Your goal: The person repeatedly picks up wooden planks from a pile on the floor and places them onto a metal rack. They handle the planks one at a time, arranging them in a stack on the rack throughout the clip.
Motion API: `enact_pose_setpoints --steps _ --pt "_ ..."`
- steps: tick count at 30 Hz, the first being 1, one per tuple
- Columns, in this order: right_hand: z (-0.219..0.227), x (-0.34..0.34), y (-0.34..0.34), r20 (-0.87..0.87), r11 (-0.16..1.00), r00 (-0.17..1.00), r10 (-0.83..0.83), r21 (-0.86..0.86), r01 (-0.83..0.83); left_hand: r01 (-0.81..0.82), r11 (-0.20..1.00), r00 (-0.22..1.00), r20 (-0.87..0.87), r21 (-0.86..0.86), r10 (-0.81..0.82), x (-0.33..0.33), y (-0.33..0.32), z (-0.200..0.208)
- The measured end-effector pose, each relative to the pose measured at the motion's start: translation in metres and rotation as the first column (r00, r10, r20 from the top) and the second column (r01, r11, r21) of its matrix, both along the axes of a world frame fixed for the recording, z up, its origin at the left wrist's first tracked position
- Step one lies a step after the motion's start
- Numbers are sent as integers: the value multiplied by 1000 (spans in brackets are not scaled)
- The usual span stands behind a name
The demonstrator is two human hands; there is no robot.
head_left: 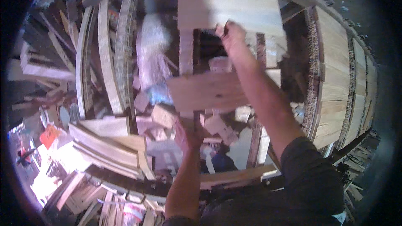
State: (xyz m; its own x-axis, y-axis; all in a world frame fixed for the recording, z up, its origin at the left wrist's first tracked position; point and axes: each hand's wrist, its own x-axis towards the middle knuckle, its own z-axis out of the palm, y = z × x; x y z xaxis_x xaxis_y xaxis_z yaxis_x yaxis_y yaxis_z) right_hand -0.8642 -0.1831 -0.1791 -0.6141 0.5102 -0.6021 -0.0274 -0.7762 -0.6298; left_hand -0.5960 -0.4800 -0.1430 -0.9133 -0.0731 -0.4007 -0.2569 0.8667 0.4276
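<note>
A pale wooden panel [243, 4] lies across the rails at the far side. My right hand [232, 33] is at its near edge, fingers curled together; whatever they may hold is too small to make out. Nearer to me, a brown board [209, 92] with a dark knot lies crosswise, partly behind my right forearm. My left hand [188, 136] is just below this board, beside a light wood block [164, 115]. Its fingers are blurred, and I cannot tell whether they grip the board or only rest near it.
Wood offcuts [220, 129] lie between the rails beneath the board. Edge-stacked light panels [331, 75] stand on the right. Long strips [109, 58] and a plastic-wrapped bundle [154, 54] are on the left. A wooden rail [238, 176] runs along the near side; scrap wood [79, 201] is piled at lower left.
</note>
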Motion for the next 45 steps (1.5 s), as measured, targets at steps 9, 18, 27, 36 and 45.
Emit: enact_pose_setpoints --steps 9,18,27,36,45 --pt "14 87 -25 189 407 930 316 858 -313 18 999 998 -57 -35 -20 3 0 -8" --pt "33 210 -74 510 -639 704 494 762 -103 -29 989 994 102 -145 44 -8 11 1" --pt "45 98 -3 586 -705 725 362 681 -198 41 993 995 -86 -108 -50 1 10 -3" --pt "45 94 -26 691 -753 671 269 585 -300 -46 999 991 -128 17 48 1 1 -2" --pt "66 268 -102 544 -448 696 469 825 -344 -11 991 996 -84 134 22 16 -24 -14"
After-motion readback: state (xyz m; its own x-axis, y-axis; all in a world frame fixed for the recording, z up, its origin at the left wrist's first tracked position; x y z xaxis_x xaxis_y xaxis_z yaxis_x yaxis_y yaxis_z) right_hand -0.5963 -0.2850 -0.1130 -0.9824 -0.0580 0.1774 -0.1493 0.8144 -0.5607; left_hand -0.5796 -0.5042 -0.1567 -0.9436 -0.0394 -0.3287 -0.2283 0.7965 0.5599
